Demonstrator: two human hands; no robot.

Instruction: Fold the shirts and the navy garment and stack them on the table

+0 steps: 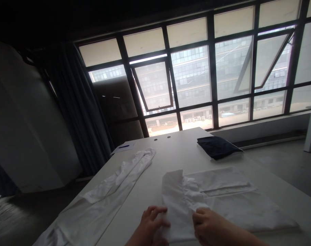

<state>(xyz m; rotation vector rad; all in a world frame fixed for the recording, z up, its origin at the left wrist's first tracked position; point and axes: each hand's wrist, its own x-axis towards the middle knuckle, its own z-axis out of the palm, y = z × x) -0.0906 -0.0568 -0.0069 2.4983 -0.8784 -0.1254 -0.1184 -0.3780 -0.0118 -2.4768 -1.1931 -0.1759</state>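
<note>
A white shirt (232, 201) lies partly folded on the white table in front of me, its near edge at the bottom of the view. One part of it is folded over on the left and bunched into creases near the middle. My right hand (208, 222) is closed on the cloth at this bunched part. At the shirt's left edge, my left hand (154, 223) rests with curved fingers apart, touching the fabric. Along the table's left side stretches a second white garment (111, 191), long and wrinkled.
A dark folded cloth (218, 147) lies on the far right of the table (176, 147). Paper with a blue pen (124, 146) is at the far left corner. Behind stand tall windows (191, 78), some tilted open, and a dark curtain (75, 109).
</note>
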